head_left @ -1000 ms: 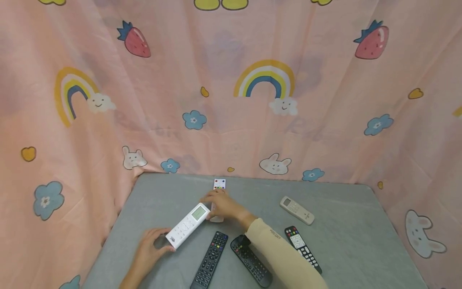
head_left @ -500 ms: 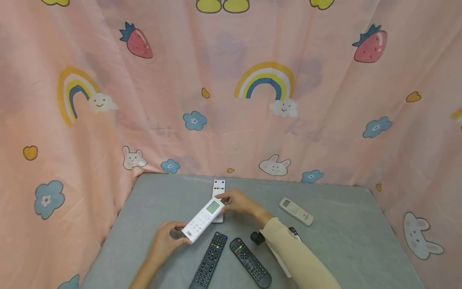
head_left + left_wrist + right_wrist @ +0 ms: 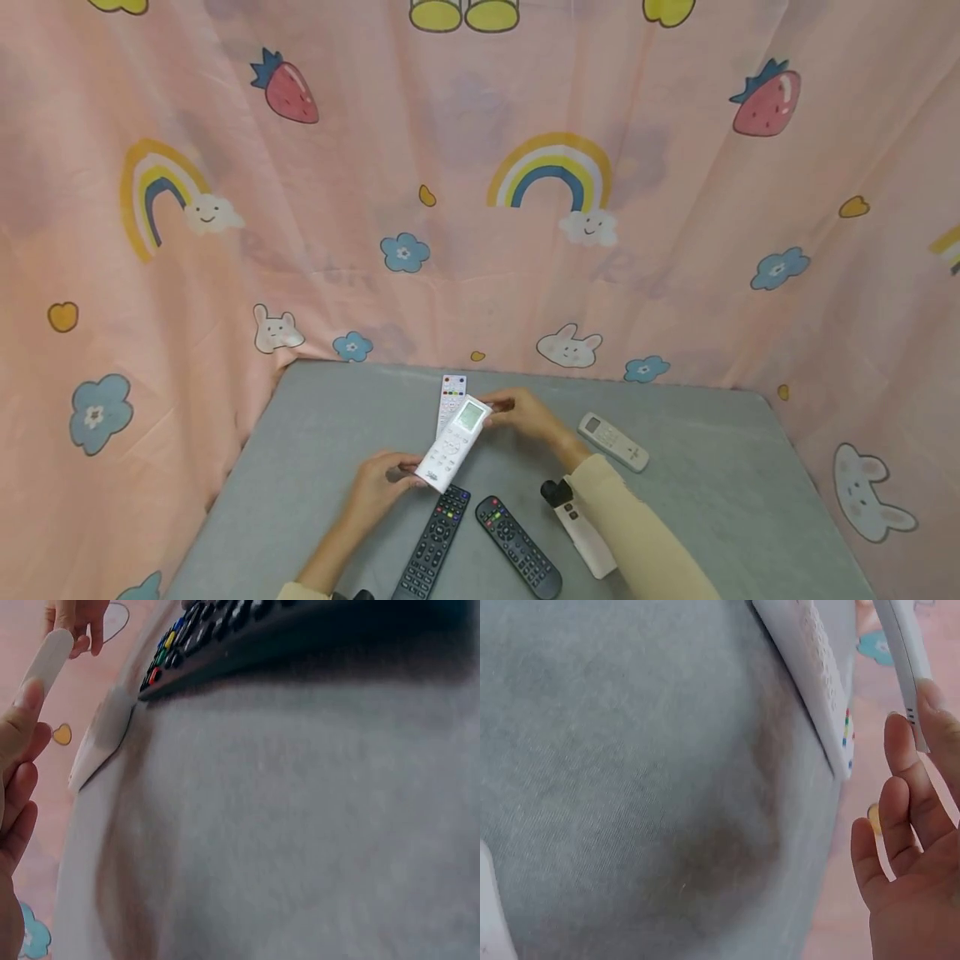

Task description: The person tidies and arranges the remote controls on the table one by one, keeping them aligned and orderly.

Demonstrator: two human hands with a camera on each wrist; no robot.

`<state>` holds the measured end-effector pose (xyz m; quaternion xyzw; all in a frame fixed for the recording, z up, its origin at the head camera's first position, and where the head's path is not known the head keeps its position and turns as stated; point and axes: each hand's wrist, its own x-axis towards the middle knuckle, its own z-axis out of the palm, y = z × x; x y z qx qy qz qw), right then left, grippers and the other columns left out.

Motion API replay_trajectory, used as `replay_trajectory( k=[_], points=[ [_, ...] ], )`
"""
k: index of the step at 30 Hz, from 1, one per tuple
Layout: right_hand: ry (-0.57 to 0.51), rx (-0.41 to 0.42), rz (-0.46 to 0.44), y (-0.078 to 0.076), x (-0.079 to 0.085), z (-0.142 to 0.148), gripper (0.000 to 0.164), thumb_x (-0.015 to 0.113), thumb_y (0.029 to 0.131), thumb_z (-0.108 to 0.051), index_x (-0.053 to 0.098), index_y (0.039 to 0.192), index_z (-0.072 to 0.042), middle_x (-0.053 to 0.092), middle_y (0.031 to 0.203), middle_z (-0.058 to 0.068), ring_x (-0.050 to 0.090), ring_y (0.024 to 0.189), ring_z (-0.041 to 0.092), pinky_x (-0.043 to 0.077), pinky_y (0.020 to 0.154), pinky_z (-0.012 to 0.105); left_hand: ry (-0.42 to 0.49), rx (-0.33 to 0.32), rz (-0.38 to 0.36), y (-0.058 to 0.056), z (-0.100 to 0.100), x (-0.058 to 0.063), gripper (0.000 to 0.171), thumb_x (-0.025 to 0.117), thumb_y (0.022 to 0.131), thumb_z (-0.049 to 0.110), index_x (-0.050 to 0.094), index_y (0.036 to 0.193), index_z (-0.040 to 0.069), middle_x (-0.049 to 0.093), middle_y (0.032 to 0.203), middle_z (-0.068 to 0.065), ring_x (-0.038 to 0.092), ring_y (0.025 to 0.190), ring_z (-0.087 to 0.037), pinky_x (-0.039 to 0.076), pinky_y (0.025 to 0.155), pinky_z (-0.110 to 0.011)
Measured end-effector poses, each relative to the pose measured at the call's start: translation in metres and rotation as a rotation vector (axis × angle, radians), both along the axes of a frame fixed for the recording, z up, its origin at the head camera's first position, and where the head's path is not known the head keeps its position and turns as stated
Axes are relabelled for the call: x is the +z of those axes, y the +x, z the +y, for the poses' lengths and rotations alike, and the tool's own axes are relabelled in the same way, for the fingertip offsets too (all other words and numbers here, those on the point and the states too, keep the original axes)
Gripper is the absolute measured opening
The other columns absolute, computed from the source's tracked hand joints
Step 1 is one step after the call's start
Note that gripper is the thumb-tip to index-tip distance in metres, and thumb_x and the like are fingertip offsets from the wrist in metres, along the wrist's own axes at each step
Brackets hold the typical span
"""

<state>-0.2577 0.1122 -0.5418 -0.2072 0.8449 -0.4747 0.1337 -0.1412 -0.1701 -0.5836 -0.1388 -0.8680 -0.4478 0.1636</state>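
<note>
Both hands hold a white air-conditioner remote (image 3: 455, 442) with a small grey screen, tilted above the table in the head view. My left hand (image 3: 378, 487) pinches its lower end, with the thumb on the near side in the left wrist view. Its screen end is pinched between thumb and index finger of my right hand (image 3: 528, 417); the other fingers of that hand are off it in the right wrist view. Behind it lies a second white remote (image 3: 452, 396) with coloured buttons, partly covered. Just below the held remote is the top of a black remote (image 3: 433, 542).
Another black remote (image 3: 519, 546) lies near the front middle of the grey table (image 3: 720, 500). A beige remote (image 3: 613, 442) rests to the right of my right hand. A pink patterned curtain (image 3: 480, 283) stands behind the table. My right forearm covers part of the right side.
Both hands have carried the white air-conditioner remote to the right and slightly away, and it has turned more upright. The right forearm now covers the black-and-white remote seen earlier at the right.
</note>
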Motion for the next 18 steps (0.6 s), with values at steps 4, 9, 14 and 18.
replay_trajectory(
  k=[4,9,14,18],
  points=[
    [-0.034,-0.077,-0.014,-0.004,-0.005,0.008,0.040,0.077,0.085,-0.018,0.069,0.123,-0.009,0.073,0.109,0.012,0.060,0.089,0.012,0.048,0.078,0.024,-0.001,-0.042,0.041,-0.006,0.010,0.000,0.033,0.086,0.064,0.008,0.077,0.095,0.010,0.074,0.083,0.003,0.063,0.076,-0.006,0.055,0.068,-0.021],
    [-0.080,-0.145,-0.062,-0.006,-0.005,0.013,0.038,0.076,0.087,-0.018,0.070,0.122,-0.007,0.074,0.106,0.012,0.061,0.086,0.012,0.049,0.076,0.024,-0.062,-0.037,0.067,-0.012,0.022,0.002,0.031,0.086,0.065,0.011,0.078,0.096,0.010,0.074,0.080,0.003,0.062,0.075,-0.005,0.053,0.068,-0.020],
    [-0.097,-0.173,-0.076,-0.008,-0.003,0.017,0.037,0.073,0.088,-0.016,0.068,0.123,-0.004,0.074,0.109,0.015,0.064,0.091,0.016,0.051,0.081,0.027,-0.144,-0.024,0.086,-0.016,0.033,0.006,0.031,0.086,0.067,0.019,0.078,0.095,0.013,0.074,0.079,0.005,0.061,0.074,-0.004,0.051,0.067,-0.019],
    [-0.062,-0.191,-0.084,-0.014,-0.005,0.019,0.037,0.071,0.091,-0.019,0.067,0.125,-0.006,0.072,0.118,0.014,0.067,0.104,0.019,0.053,0.092,0.034,-0.217,-0.002,0.077,-0.022,0.040,0.007,0.030,0.086,0.068,0.025,0.077,0.096,0.016,0.072,0.079,0.008,0.060,0.075,-0.003,0.048,0.065,-0.017]
  ],
)
